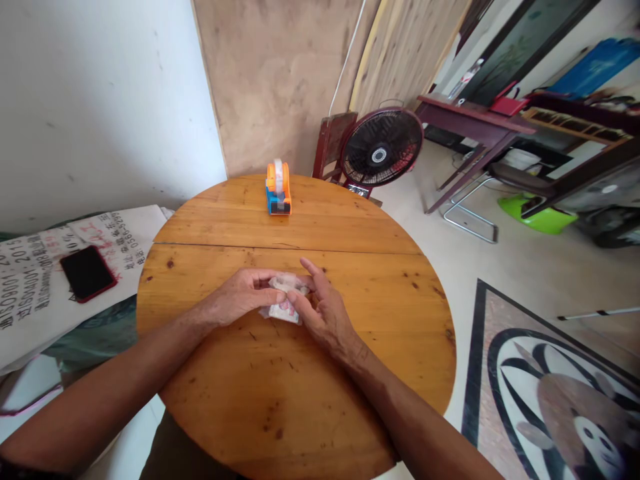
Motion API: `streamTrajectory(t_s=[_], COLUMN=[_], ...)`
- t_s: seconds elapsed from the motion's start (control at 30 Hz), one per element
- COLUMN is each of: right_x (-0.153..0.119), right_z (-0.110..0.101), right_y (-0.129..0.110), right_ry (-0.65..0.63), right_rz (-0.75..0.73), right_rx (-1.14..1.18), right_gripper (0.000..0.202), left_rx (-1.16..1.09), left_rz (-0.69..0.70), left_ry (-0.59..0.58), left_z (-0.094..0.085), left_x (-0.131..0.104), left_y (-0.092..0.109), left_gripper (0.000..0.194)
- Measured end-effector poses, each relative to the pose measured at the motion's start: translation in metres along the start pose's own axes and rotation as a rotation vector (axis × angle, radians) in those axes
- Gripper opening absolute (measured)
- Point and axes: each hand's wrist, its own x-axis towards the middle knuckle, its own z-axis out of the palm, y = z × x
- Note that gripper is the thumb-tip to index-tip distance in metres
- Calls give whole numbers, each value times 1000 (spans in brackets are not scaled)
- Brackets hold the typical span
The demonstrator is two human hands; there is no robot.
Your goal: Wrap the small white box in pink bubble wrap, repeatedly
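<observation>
A small white packet in thin, crinkled clear wrapping (pixel 286 308), with pinkish marks on its face, is held low over the middle of the round wooden table (pixel 300 413). My left hand (pixel 243 293) grips its left side, thumb on top and fingers behind. From the right, my right hand (pixel 324 308) pinches the same packet, its thumb meeting my left thumb at the upper edge, one finger raised. Farther back stands an orange and blue tape dispenser (pixel 279 189), touched by neither hand.
On the left, a black phone (pixel 89 273) lies on a sheet with writing (pixel 35 293). Behind the table stand a fan (pixel 381 148) and a wooden chair (pixel 334 143). A dark red table (pixel 480 120) is at the back right. A seam crosses the round tabletop.
</observation>
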Motion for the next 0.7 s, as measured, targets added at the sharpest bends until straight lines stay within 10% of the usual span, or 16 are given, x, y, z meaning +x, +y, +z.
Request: streamTrajectory(t_s=[0.3,0.7], right_x=[-4,16], right_z=[1,-17], right_y=[-3,8], right_ry=[77,-47], right_rz=[-117,109], right_rx=[-241,478], right_gripper=[62,35], left_rx=[-83,-56], left_rz=[26,21], left_ry=[27,32], left_z=[-2,-3], left_x=[4,4], left_y=[-6,-2], left_gripper=[34,42])
